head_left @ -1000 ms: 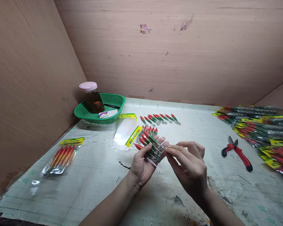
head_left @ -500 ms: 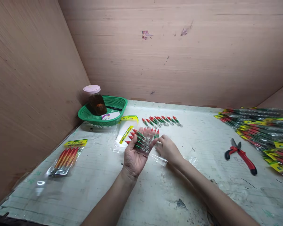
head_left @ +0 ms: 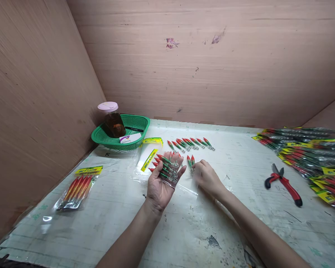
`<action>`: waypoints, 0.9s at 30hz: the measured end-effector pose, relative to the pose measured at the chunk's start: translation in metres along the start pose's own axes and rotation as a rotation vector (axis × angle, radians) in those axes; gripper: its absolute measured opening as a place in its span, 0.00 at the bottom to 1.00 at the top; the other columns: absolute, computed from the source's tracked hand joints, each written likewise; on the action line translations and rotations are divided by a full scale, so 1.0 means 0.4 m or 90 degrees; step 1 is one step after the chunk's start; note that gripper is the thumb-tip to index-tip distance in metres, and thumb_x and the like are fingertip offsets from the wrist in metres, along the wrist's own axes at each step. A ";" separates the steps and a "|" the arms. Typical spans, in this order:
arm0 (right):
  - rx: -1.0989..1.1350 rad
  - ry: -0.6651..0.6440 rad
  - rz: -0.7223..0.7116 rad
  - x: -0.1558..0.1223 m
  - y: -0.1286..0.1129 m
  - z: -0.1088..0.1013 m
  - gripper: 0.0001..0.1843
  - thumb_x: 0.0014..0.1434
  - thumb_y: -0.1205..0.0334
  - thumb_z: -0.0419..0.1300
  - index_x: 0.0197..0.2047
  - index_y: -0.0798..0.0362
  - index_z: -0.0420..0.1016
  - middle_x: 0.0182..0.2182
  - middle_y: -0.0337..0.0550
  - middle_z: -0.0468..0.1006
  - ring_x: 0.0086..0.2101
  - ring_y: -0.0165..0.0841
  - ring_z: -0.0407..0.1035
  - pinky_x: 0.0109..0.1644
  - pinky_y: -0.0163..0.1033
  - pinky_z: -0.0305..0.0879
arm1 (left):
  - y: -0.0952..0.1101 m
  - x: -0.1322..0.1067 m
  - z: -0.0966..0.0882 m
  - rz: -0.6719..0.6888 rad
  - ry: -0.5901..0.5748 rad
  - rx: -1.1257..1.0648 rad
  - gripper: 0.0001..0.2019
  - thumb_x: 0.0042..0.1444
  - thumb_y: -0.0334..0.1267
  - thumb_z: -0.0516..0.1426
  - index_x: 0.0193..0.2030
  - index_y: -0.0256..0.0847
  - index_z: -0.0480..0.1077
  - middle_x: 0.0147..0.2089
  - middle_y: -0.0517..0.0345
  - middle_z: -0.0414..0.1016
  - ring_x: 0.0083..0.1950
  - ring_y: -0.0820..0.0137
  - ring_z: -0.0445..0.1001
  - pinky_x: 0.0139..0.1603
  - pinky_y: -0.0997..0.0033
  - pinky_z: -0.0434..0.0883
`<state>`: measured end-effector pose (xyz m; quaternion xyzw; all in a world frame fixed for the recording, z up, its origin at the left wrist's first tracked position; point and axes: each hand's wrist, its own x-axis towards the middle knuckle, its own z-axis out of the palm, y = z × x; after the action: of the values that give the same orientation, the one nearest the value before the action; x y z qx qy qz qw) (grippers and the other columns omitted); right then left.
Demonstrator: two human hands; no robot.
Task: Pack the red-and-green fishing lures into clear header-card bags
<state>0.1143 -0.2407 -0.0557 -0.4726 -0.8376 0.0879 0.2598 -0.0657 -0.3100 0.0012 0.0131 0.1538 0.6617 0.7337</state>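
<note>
On the palm of my left hand lies a clear plastic bag with several red-and-green fishing lures in it, side by side, hooks to the right. My left thumb presses on the bag's near side. My right hand is closed, its fingertips pinching two more red-and-green lures by the hook end, just right of the bag. A row of loose lures lies on the table beyond both hands. Behind my left hand are clear bags with yellow header labels.
A green basket holds a pink-lidded jar, a card and a black pen. One packed bag of orange lures lies at left. Red-handled pliers and piles of packed lures are at right. A wooden wall stands behind.
My right hand has moved slightly right, away from the bag, with two lures now showing at its fingertips. My left hand keeps its place with the bag of lures.
</note>
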 end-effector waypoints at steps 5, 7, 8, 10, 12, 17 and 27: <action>-0.027 -0.008 -0.080 -0.021 -0.001 -0.046 0.17 0.47 0.79 0.51 0.38 0.53 0.69 0.35 0.46 0.67 0.37 0.37 0.62 0.39 0.41 0.64 | -0.001 -0.003 0.004 0.006 0.007 -0.003 0.23 0.65 0.38 0.45 0.66 0.38 0.55 0.54 0.44 0.74 0.54 0.60 0.73 0.56 0.56 0.67; -0.043 -0.004 -0.107 -0.024 -0.004 -0.052 0.18 0.46 0.80 0.49 0.37 0.54 0.69 0.35 0.47 0.67 0.37 0.39 0.61 0.38 0.42 0.63 | -0.002 -0.003 0.005 0.012 0.006 -0.006 0.22 0.65 0.39 0.46 0.64 0.37 0.57 0.52 0.47 0.76 0.52 0.61 0.74 0.56 0.56 0.68; -0.047 -0.001 -0.118 -0.026 -0.004 -0.053 0.19 0.46 0.81 0.49 0.37 0.54 0.69 0.35 0.48 0.67 0.37 0.39 0.60 0.37 0.43 0.63 | -0.001 -0.003 0.005 0.016 0.008 -0.006 0.21 0.65 0.39 0.46 0.64 0.37 0.58 0.50 0.48 0.77 0.51 0.62 0.75 0.55 0.57 0.68; -0.046 0.010 -0.137 -0.027 -0.003 -0.052 0.19 0.47 0.81 0.48 0.38 0.54 0.69 0.35 0.48 0.67 0.37 0.40 0.60 0.36 0.43 0.63 | 0.000 -0.002 0.004 0.020 0.018 -0.006 0.21 0.65 0.37 0.45 0.64 0.38 0.58 0.48 0.49 0.78 0.49 0.64 0.76 0.55 0.58 0.68; -0.033 0.026 -0.147 -0.030 -0.002 -0.059 0.18 0.48 0.80 0.48 0.38 0.53 0.69 0.34 0.47 0.67 0.36 0.39 0.61 0.35 0.43 0.64 | 0.001 0.001 0.003 0.021 0.022 -0.003 0.21 0.65 0.36 0.46 0.64 0.38 0.58 0.48 0.49 0.78 0.48 0.65 0.76 0.56 0.58 0.68; 0.051 0.070 -0.145 -0.062 -0.028 -0.175 0.10 0.57 0.72 0.53 0.42 0.52 0.68 0.34 0.44 0.66 0.34 0.34 0.65 0.34 0.40 0.68 | -0.002 0.006 0.001 0.016 0.042 -0.005 0.22 0.64 0.34 0.47 0.65 0.38 0.57 0.47 0.48 0.78 0.49 0.64 0.76 0.56 0.57 0.67; 0.235 -0.154 -0.241 -0.137 -0.166 -0.386 0.12 0.54 0.70 0.61 0.42 0.47 0.70 0.32 0.42 0.72 0.32 0.32 0.70 0.33 0.35 0.71 | -0.017 -0.006 0.002 -0.028 0.021 0.033 0.20 0.64 0.35 0.47 0.61 0.38 0.62 0.49 0.48 0.77 0.51 0.61 0.75 0.56 0.55 0.67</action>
<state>0.1675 -0.3373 0.0823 -0.2388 -0.9055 0.2444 0.2515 -0.0592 -0.3131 0.0009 0.0181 0.1832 0.6415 0.7447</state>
